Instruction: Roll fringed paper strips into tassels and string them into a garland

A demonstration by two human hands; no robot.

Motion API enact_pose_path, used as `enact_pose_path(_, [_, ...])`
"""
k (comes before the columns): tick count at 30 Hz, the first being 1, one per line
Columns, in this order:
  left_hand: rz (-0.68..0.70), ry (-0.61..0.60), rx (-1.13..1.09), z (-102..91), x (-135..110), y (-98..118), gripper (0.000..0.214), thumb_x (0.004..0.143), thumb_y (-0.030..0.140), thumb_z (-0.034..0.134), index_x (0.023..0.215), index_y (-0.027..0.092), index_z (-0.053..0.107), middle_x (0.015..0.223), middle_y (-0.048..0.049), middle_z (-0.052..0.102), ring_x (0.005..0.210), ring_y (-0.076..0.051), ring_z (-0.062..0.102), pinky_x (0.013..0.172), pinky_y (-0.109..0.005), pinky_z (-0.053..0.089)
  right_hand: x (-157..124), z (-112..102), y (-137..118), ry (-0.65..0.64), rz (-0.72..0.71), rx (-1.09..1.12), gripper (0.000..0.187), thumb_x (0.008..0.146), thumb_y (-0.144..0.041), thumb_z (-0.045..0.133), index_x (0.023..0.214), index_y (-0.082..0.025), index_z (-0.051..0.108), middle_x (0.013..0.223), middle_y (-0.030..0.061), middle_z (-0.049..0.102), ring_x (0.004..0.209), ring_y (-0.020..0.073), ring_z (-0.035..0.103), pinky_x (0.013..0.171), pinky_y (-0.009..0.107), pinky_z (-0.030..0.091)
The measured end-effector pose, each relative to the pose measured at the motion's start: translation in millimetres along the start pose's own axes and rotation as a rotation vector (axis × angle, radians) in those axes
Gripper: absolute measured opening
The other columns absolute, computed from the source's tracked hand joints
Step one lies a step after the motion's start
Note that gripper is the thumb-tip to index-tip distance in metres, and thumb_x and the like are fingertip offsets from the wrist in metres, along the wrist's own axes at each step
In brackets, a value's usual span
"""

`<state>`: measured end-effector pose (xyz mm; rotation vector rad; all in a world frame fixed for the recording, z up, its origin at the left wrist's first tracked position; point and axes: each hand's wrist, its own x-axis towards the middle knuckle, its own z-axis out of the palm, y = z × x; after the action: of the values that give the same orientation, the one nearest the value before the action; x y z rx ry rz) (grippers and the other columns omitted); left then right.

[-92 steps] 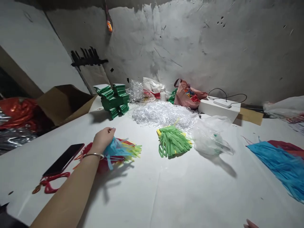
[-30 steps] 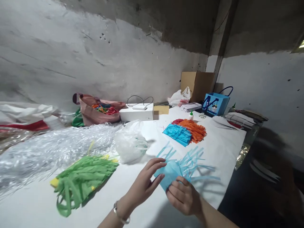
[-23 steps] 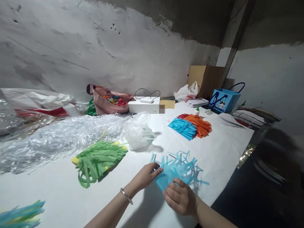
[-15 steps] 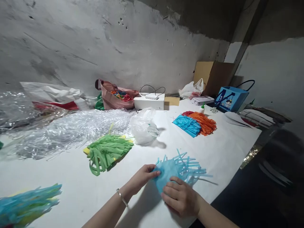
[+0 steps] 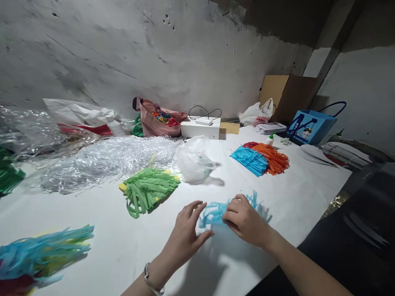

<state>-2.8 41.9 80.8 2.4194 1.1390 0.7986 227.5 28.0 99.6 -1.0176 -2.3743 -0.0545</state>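
A light blue fringed tissue paper piece [image 5: 213, 212] lies on the white table [image 5: 286, 197] near its front edge. My right hand [image 5: 245, 220] rests on top of it, fingers curled and pressing the paper down. My left hand [image 5: 185, 236], a bracelet on its wrist, hovers just left of the piece with its fingers spread, touching its left edge. Most of the blue piece is hidden under my right hand.
A green fringe bundle [image 5: 148, 189], a clear plastic bag [image 5: 194, 162] and shredded clear film [image 5: 105, 158] lie behind. Blue [image 5: 249, 160] and orange [image 5: 273, 158] fringe stacks sit to the right. More fringe [image 5: 43, 255] lies at front left. A white box [image 5: 200, 128], pink bag [image 5: 159, 121] and blue gift bag [image 5: 310, 127] line the wall.
My right hand has moved up over the blue fringed piece and folded or flattened it, so less of it shows. My left hand let go and opened. The view shifted slightly.
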Motion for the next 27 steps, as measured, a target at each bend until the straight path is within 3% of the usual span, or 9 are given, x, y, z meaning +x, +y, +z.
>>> enact_pose_path(3, [0.191, -0.008, 0.005, 2.1, 7.5, 11.1, 0.076, 0.084, 0.030, 0.068, 0.148, 0.024, 0.026, 0.145, -0.0154, 0.043, 0.132, -0.031, 0.041, 0.105, -0.046, 0.043, -0.7, -2.5, -3.1, 0.023, -0.118, -0.219, 0.026, 0.093, -0.008, 0.046, 0.073, -0.017, 0.059, 0.071, 0.0023, 0.058, 0.073, 0.0168, 0.051, 0.087, 0.040, 0.039])
enact_pose_path(5, [0.300, -0.097, -0.022, 9.1, 17.0, 18.1, 0.076, 0.086, 0.021, 0.064, 0.149, 0.022, 0.021, 0.140, -0.0148, 0.049, 0.127, -0.027, 0.047, 0.101, -0.039, 0.045, -7.0, -0.6, -6.2, 0.069, -0.193, -0.293, 0.028, 0.093, -0.006, 0.044, 0.073, -0.018, 0.060, 0.070, 0.0027, 0.059, 0.074, 0.0175, 0.053, 0.092, 0.042, 0.040])
enact_pose_path(8, [0.392, -0.236, 0.106, 27.0, 29.2, 17.3, 0.059, 0.087, 0.018, 0.062, 0.140, 0.017, 0.037, 0.112, -0.0107, 0.066, 0.100, -0.024, 0.061, 0.085, -0.038, 0.048, -28.6, 9.9, -9.0, 0.127, -0.251, -0.334, 0.027, 0.093, -0.005, 0.042, 0.082, -0.016, 0.065, 0.073, 0.0045, 0.063, 0.079, 0.0189, 0.057, 0.095, 0.042, 0.041])
enact_pose_path(11, [0.475, -0.289, 0.319, 47.3, 27.9, 3.2, 0.011, 0.090, 0.016, 0.056, 0.099, 0.019, 0.061, 0.081, -0.0040, 0.065, 0.079, -0.021, 0.059, 0.075, -0.037, 0.045, -60.7, 28.5, -9.1, 0.148, -0.234, -0.322, 0.025, 0.093, -0.005, 0.043, 0.094, -0.013, 0.067, 0.081, 0.0078, 0.068, 0.086, 0.0207, 0.062, 0.094, 0.042, 0.045])
enact_pose_path(14, [0.599, -0.230, 0.359, 61.1, 12.7, -12.4, 0.019, 0.093, 0.017, 0.055, 0.075, 0.019, 0.060, 0.084, -0.0036, 0.066, 0.095, -0.021, 0.058, 0.090, -0.039, 0.042, -91.1, 47.1, -9.5, 0.147, -0.148, -0.242, 0.026, 0.094, -0.005, 0.042, 0.096, -0.012, 0.067, 0.095, 0.0110, 0.072, 0.097, 0.0220, 0.064, 0.093, 0.041, 0.050])
enact_pose_path(17, [0.703, -0.190, 0.324, 65.4, -5.5, -19.8, 0.015, 0.095, 0.016, 0.052, 0.086, 0.019, 0.064, 0.100, -0.0034, 0.069, 0.111, -0.020, 0.054, 0.110, -0.042, 0.030, -110.6, 56.8, -11.5, 0.100, -0.033, -0.151, 0.026, 0.096, -0.007, 0.041, 0.099, -0.011, 0.066, 0.106, 0.0113, 0.073, 0.106, 0.0228, 0.065, 0.094, 0.041, 0.054])
enact_pose_path(22, [0.558, -0.292, 0.297, 64.8, -19.1, -13.4, 0.014, 0.094, 0.018, 0.053, 0.102, 0.021, 0.064, 0.094, -0.0024, 0.067, 0.086, -0.019, 0.059, 0.095, -0.044, 0.039, -120.9, 56.0, -12.9, 0.000, 0.094, -0.029, 0.029, 0.098, -0.009, 0.037, 0.110, -0.012, 0.063, 0.110, 0.0111, 0.072, 0.112, 0.0214, 0.064, 0.099, 0.041, 0.053])
enact_pose_path(25, [0.351, -0.327, 0.343, 62.1, -13.2, -8.5, 0.045, 0.085, 0.048, 0.064, 0.120, 0.019, 0.060, 0.094, -0.0069, 0.067, 0.087, -0.027, 0.058, 0.085, -0.047, 0.041, -120.7, 54.7, -11.8, -0.009, 0.114, 0.009, 0.029, 0.097, -0.008, 0.038, 0.114, -0.012, 0.061, 0.108, 0.0111, 0.073, 0.113, 0.0205, 0.064, 0.102, 0.041, 0.051])
enact_pose_path(27, [0.196, -0.315, 0.367, 56.5, -5.7, -11.2, 0.069, 0.074, 0.069, 0.064, 0.117, 0.015, 0.063, 0.097, -0.0120, 0.067, 0.091, -0.032, 0.057, 0.085, -0.051, 0.040, -119.6, 54.3, -11.3, -0.008, 0.123, 0.017, 0.029, 0.096, -0.007, 0.039, 0.115, -0.012, 0.060, 0.107, 0.0113, 0.073, 0.112, 0.0205, 0.065, 0.102, 0.041, 0.051])
